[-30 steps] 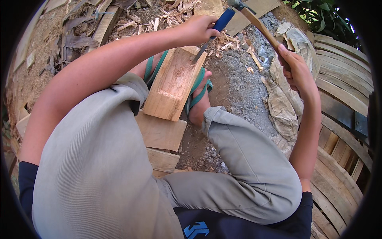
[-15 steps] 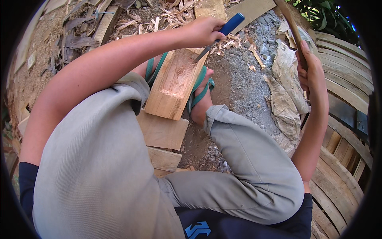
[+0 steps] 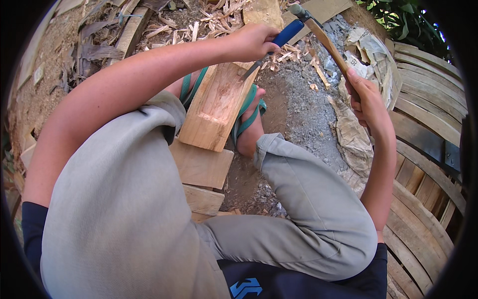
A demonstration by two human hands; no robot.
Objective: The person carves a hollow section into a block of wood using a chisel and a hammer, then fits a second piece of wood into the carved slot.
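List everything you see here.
Chisel: one, blue handle, upper centre
Hammer: one, brown handle, beside chisel
Block: one, tan, below chisel
Boards: several, tan, near block
Shavings: many, pale, beyond block
Scraps: several, brown, upper left
Gravel: uncountable, grey, right
Sacking: count unclear, beige, beside gravel
Slats: many, tan, far right
Leaves: many, green, upper right
Sandals: two, green, flanking block
Trousers: one pair, grey, lower half
Shirt: one, navy, lower edge
Feet: two, bare, in sandals
Left hand: one, bare, on chisel
Right hand: one, bare, on hammer

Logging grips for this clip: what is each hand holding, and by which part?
Left hand: chisel, by its blue handle. Right hand: hammer, by its wooden handle.
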